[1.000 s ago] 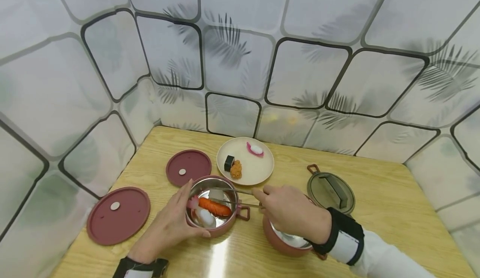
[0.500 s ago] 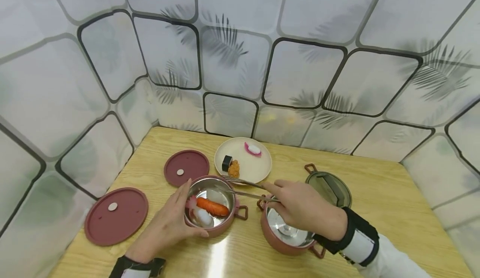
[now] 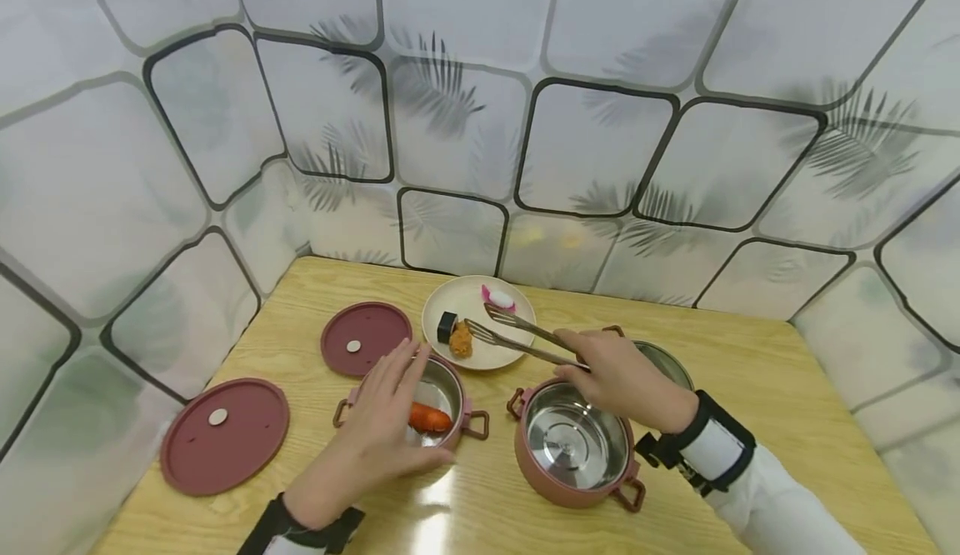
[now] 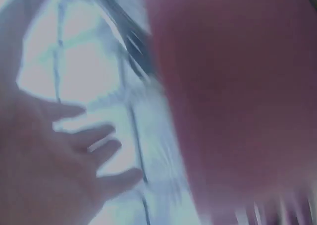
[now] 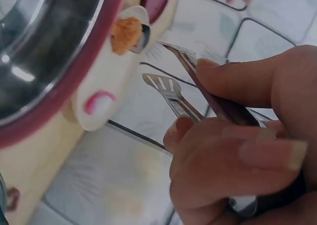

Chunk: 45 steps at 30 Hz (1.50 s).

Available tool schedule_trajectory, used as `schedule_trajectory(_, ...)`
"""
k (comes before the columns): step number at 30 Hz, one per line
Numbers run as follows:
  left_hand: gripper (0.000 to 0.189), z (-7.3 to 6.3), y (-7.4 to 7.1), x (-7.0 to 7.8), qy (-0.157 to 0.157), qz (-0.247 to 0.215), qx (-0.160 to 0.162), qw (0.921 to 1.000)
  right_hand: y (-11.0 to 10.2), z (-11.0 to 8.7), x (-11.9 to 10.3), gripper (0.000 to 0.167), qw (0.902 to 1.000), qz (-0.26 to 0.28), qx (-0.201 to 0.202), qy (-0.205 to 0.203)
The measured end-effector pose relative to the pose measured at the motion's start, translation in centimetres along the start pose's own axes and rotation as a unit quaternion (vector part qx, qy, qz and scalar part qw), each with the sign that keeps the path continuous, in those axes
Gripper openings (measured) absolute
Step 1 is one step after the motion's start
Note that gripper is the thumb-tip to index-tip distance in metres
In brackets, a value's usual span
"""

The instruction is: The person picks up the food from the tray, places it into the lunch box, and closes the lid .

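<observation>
1. One pair of metal tongs [image 3: 517, 345] is grasped in the right hand [image 3: 630, 380], thumb on one arm, fingers against the other, the grip set well back from the slotted heads
2. The heads reach leftward from that grip, over the pale plate [image 3: 459, 295], and stand spread apart
3. One head appears beside the breaded piece [image 3: 461, 345], the other near the pink-and-white piece [image 3: 501, 298]; contact I cannot tell
4. The left hand [image 3: 375, 430] is released, fingers extended, across the left pot [image 3: 442, 388]; whether it touches cannot be confirmed
5. An orange sausage [image 3: 431, 418] lies inside, partly hidden by that hand
6. The right pot [image 3: 547, 484] stands uncovered on the wooden table [image 3: 750, 455]
</observation>
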State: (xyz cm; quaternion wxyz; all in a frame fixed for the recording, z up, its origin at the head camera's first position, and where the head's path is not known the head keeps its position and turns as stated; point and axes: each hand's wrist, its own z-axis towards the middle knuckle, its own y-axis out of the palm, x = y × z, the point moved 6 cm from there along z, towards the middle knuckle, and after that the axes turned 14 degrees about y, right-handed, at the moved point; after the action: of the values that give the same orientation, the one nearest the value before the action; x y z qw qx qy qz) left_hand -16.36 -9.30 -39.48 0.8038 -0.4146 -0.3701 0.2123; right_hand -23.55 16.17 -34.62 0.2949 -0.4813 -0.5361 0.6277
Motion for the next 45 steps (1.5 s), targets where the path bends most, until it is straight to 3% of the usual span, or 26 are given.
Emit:
schedule_trajectory(3, 0.122, 1.7, 1.6, 2.4, 0.0, -0.034, 0.007, 0.9994, 1.2, 1.1, 0.2, 0.049, 0.9997, 0.009, -0.02, 0.009)
schedule_trajectory(7, 0.116, 3.1, 5.0, 4.7, -0.024, -0.091, -0.016, 0.9954, 2.6, 2.2, 0.0, 0.043, 0.9992, 0.016, -0.037, 0.005)
schedule_trajectory(11, 0.116, 3.8, 7.9, 5.9, -0.044, -0.115, -0.039, 0.9916, 3.2, 2.8, -0.8, 0.02, 0.9992, 0.023, -0.028, -0.014)
schedule_trajectory(15, 0.119, 4.4, 9.5, 6.6, -0.046, -0.128, -0.044, 0.9898, 3.4, 3.3, -1.4, 0.016, 0.9992, 0.02, -0.031, -0.012)
schedule_trajectory(24, 0.117, 4.7, 10.4, 6.7, -0.039, -0.089, -0.047, 0.9942, 4.0, 3.9, -1.7, 0.033, 0.9989, 0.002, -0.044, 0.016)
schedule_trajectory(30, 0.114, 4.9, 10.8, 6.7, -0.033, -0.059, -0.049, 0.9965, 4.0, 3.9, -1.1, 0.025, 0.9997, -0.019, -0.013, -0.013)
schedule_trajectory(38, 0.116, 4.9, 10.7, 6.9, -0.011, -0.022, -0.035, 0.9991, 3.6, 3.5, 0.1, 0.015, 0.9997, 0.017, -0.001, -0.018)
schedule_trajectory(45, 0.115, 4.9, 10.9, 7.0, -0.017, -0.001, -0.048, 0.9987, 2.3, 2.4, 1.0, 0.038, 0.9995, 0.029, 0.004, 0.008)
